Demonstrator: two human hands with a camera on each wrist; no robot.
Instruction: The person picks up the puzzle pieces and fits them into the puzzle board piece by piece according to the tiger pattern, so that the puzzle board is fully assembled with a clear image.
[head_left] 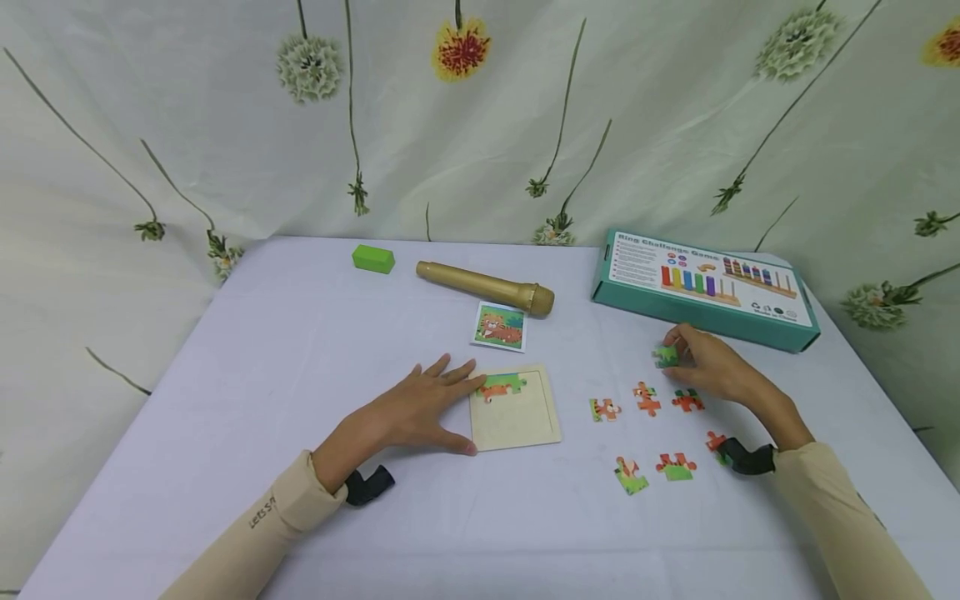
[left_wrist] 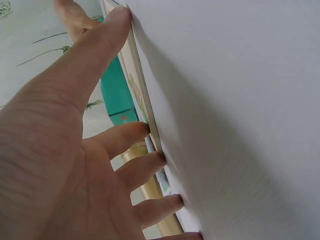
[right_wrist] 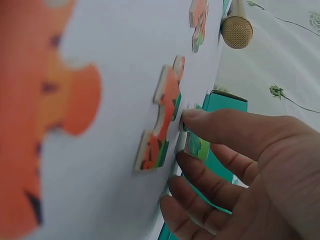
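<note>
My left hand [head_left: 423, 408] lies with fingers spread at the left edge of a square wooden puzzle board [head_left: 519, 425]; its thumb and index fingertips touch that edge. Joined green and orange pieces [head_left: 501, 385] fill the board's upper left part. Over on the right, my right hand [head_left: 708, 362] pinches a green puzzle piece [head_left: 664, 357] between thumb and fingers, low over the table. Loose tiger-striped pieces lie nearby, among them one with a face [head_left: 604, 409], an orange one [head_left: 647, 399] and a red-orange one [head_left: 687, 401].
Behind the board lie a tiger picture card [head_left: 500, 327], a gold toy microphone [head_left: 480, 283] and a green block [head_left: 373, 258]. A teal game box [head_left: 705, 287] stands at the back right. Nearer pieces [head_left: 677, 467] include one partly hidden under the black right wrist camera [head_left: 748, 458].
</note>
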